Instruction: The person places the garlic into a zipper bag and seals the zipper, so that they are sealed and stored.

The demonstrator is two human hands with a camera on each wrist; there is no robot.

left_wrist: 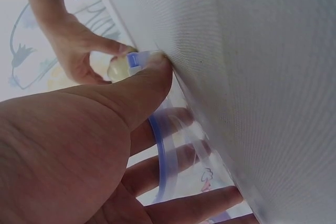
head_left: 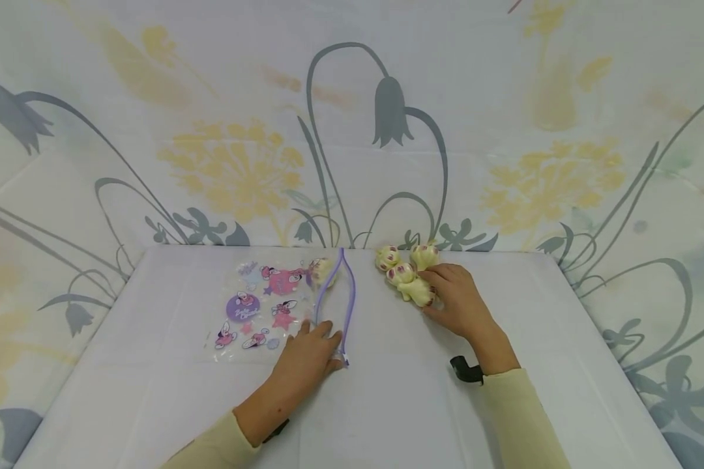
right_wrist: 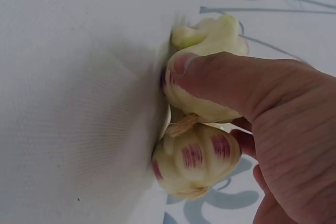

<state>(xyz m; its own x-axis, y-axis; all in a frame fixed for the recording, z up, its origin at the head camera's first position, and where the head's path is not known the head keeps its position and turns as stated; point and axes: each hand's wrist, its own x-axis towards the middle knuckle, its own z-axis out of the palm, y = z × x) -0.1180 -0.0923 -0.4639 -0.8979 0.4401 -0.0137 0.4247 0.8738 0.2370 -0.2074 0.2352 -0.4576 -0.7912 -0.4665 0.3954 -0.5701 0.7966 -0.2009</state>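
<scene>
A clear zip bag (head_left: 270,312) with pink and purple cartoon prints lies flat at left, its purple-edged mouth parted toward the right. My left hand (head_left: 308,355) holds the near corner of that mouth, thumb by the zip slider (left_wrist: 139,59) and fingers spread behind the film. Just inside the mouth sits a garlic bulb (head_left: 321,270). Right of the bag, several cream garlic bulbs (head_left: 389,258) with purple streaks lie clustered. My right hand (head_left: 460,303) grips the nearest garlic bulb (right_wrist: 202,100), thumb across its side. Another garlic bulb (right_wrist: 197,161) with a dry root tuft lies against it.
A white cloth covers the table (head_left: 399,404). Behind it and at both sides hangs a flower-printed curtain (head_left: 352,130), close to the garlic at the back edge. Black wrist mounts (head_left: 466,370) sit by the sleeves.
</scene>
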